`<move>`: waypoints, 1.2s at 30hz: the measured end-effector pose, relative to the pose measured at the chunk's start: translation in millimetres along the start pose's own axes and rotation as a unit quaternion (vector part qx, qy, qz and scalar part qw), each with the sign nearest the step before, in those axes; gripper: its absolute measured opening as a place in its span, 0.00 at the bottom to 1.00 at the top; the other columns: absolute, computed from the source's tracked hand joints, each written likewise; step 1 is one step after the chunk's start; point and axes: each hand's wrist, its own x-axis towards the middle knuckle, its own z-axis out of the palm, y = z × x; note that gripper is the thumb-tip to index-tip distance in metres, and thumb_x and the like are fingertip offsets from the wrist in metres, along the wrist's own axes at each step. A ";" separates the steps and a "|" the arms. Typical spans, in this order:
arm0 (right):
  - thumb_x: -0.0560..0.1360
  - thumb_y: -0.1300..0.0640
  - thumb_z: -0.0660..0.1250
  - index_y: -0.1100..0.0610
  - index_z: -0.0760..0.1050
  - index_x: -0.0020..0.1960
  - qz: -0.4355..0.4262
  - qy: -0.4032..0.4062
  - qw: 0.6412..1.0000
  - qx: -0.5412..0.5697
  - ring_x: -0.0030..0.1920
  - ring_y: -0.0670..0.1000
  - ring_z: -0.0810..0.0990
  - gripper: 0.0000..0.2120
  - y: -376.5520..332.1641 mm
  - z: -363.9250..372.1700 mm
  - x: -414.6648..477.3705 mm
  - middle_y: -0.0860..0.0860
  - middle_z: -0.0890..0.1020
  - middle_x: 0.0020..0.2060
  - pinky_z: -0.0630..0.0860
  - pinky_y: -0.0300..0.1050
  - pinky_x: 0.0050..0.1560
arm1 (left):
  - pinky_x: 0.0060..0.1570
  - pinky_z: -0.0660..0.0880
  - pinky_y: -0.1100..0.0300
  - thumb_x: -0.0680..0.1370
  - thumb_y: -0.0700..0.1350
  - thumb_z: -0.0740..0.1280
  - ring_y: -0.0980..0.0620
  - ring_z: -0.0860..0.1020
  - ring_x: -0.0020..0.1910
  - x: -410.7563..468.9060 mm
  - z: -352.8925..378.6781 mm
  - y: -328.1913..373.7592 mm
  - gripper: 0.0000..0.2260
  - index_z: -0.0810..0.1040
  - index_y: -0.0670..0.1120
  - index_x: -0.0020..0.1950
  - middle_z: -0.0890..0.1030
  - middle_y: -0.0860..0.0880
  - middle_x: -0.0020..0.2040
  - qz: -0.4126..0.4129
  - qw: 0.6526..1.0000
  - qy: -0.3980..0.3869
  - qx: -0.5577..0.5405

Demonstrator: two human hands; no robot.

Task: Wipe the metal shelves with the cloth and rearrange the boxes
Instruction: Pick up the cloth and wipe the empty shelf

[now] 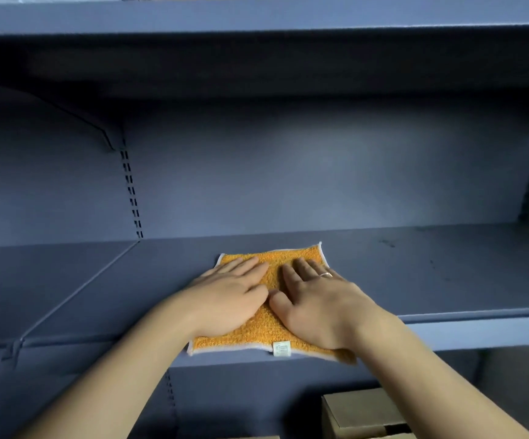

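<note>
Hands [234, 299] flat on orange cloth [272, 264]

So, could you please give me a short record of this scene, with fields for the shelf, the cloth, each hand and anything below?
surface: blue metal shelf, with dark marks to the right of the cloth
cloth: orange cloth, white-edged, spread flat on the surface, label at its near edge
left: left hand flat on the cloth's left part, fingers straight
right: right hand flat on its right part, fingers straight, ring on one finger
below: cardboard box, only partly in view
</note>
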 end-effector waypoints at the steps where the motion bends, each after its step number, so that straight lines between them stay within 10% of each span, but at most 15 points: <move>1: 0.82 0.34 0.41 0.52 0.41 0.83 -0.002 -0.002 1.000 0.000 0.82 0.52 0.40 0.36 0.6 -0.3 -0.1 0.52 0.43 0.83 0.40 0.50 0.81 | 0.80 0.43 0.52 0.85 0.57 0.43 0.62 0.38 0.79 0.4 -0.4 0.9 0.24 0.43 0.61 0.82 0.40 0.63 0.81 -0.002 1.000 0.000 0.000; 36: 0.82 0.34 0.41 0.51 0.39 0.83 0.007 -0.084 0.995 -0.045 0.82 0.55 0.39 0.36 14.9 -20.4 95.9 0.53 0.41 0.83 0.42 0.57 0.81 | 0.80 0.41 0.50 0.86 0.55 0.42 0.53 0.39 0.81 83.2 -15.6 -32.9 0.25 0.42 0.54 0.83 0.40 0.54 0.83 -0.023 0.999 -0.042 0.024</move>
